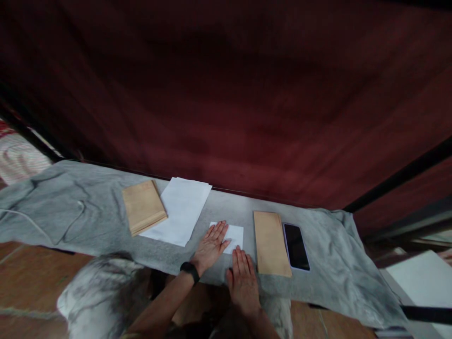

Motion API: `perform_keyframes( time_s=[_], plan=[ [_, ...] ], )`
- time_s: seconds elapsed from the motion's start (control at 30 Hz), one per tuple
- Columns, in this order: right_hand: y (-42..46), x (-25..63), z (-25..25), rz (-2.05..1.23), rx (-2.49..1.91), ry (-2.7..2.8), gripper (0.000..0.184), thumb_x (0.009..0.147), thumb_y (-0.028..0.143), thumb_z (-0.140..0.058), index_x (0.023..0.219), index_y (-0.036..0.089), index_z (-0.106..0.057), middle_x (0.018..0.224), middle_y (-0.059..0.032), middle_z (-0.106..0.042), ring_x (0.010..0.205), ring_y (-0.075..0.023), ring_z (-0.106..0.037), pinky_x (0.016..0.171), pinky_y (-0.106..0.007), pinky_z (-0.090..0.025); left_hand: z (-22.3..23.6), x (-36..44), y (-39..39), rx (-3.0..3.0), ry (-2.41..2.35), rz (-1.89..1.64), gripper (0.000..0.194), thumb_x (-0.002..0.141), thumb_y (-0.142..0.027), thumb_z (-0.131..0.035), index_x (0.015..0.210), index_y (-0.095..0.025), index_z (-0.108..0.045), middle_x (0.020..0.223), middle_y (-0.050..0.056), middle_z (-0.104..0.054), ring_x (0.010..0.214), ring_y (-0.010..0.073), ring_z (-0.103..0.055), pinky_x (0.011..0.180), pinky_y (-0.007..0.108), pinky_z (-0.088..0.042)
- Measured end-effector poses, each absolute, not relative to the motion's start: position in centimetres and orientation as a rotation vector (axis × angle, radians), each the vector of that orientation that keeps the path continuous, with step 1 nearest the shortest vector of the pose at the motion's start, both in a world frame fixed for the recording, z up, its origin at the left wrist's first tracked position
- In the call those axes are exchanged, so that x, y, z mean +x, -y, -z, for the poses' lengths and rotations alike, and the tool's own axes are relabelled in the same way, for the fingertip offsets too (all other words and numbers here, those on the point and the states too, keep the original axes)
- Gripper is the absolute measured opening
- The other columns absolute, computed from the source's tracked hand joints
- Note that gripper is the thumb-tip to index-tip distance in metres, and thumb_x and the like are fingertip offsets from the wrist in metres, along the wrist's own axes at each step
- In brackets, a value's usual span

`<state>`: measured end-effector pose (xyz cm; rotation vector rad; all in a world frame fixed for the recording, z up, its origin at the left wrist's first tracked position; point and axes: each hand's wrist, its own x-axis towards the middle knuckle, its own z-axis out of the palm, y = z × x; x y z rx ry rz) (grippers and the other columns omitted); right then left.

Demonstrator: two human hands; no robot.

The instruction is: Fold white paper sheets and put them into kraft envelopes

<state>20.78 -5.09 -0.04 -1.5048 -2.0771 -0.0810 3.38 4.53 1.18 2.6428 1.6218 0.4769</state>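
Observation:
A small white sheet of paper (236, 233), perhaps folded, lies on the grey cloth in front of me. My left hand (211, 243) rests flat across its left part, fingers stretched out, a black band on the wrist. At the sheet's lower right edge, the fingertips of my right hand (243, 278) touch down, the palm lying on the cloth with fingers extended. Left of the hands are larger white sheets (183, 207), partly under a stack of brown paper envelopes (143, 205). Just right of my right hand lies another brown paper piece (271, 242), likely an envelope.
A phone (297, 246) with a pale purple edge lies beside the right brown paper. Grey cloth (335, 254) covers the narrow table. A white cable (31, 220) runs over its left end. Behind the table rises a dark red panel (226, 117).

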Motion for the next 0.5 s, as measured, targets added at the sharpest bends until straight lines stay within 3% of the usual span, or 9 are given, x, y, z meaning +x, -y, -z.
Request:
perform_keyframes(
  time_s=[0.2,0.33,0.5],
  plan=[
    [3.3,20.6,0.4,0.038,-1.561,2.070,0.051,0.103,0.033,-0.037,0.149,0.014,-0.041,0.149,-0.0137,-0.048,0.139,-0.0253,-0.044,0.114,-0.045,-0.037,-0.8,2.3,-4.2,2.634,-1.734,-0.486,0.062,0.103,-0.051,-0.028,0.156,-0.019,-0.026,0.159,0.009,-0.034,0.147,0.0212,-0.030,0.121,0.041,-0.023],
    [0.3,19.9,1.0,0.100,-1.622,2.025,0.054,0.103,0.033,-0.035,0.151,0.009,-0.035,0.151,-0.0182,-0.044,0.139,-0.0276,-0.043,0.114,-0.048,-0.036,-0.9,2.4,-4.1,2.641,-1.727,-0.487,0.063,0.103,-0.051,-0.029,0.156,-0.017,-0.026,0.159,0.010,-0.034,0.147,0.0212,-0.031,0.121,0.041,-0.023],
    [-0.5,19.9,1.3,0.151,-1.599,1.962,0.057,0.102,0.035,-0.038,0.153,0.011,-0.031,0.153,-0.0176,-0.042,0.140,-0.0275,-0.042,0.114,-0.048,-0.035,-1.0,2.2,-4.1,2.607,-1.709,-0.491,0.062,0.102,-0.051,-0.031,0.155,-0.019,-0.027,0.159,0.011,-0.034,0.147,0.0223,-0.031,0.120,0.043,-0.026]
  ],
)
